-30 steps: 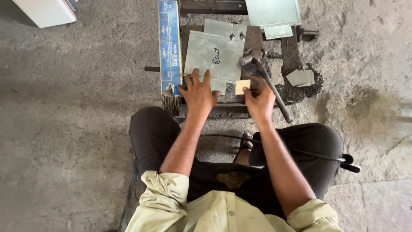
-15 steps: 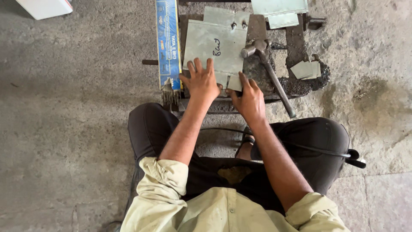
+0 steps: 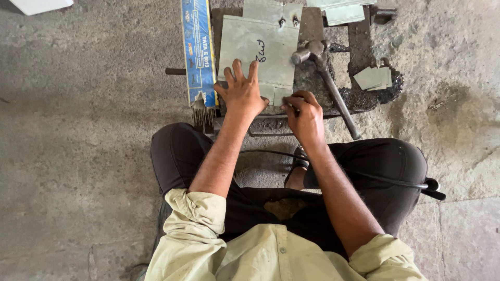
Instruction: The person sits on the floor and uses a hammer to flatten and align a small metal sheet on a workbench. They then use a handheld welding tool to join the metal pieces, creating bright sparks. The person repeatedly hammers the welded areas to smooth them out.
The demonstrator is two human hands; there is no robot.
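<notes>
I squat over a low dark metal work block (image 3: 312, 88) on the floor. A grey sheet-metal piece (image 3: 260, 49) with black marker writing lies on it. My left hand (image 3: 240, 93) presses flat on the sheet's near part, fingers spread. My right hand (image 3: 303, 114) is closed at the sheet's near right corner, fingertips pinched on a small thing that I cannot make out. A hammer (image 3: 325, 78) lies just right of the sheet, head away from me, handle slanting toward my right knee.
A long blue box (image 3: 198, 52) of welding rods lies left of the block, rods sticking out of its near end. Small cut metal pieces (image 3: 372, 78) sit at the right, more sheets (image 3: 341, 10) at the top. A black cable (image 3: 396, 179) crosses my right thigh.
My right hand has drawn its fingers into a pinch at the sheet's corner; a second ago it held a small pale piece. My left hand stays pressed on the sheet.
</notes>
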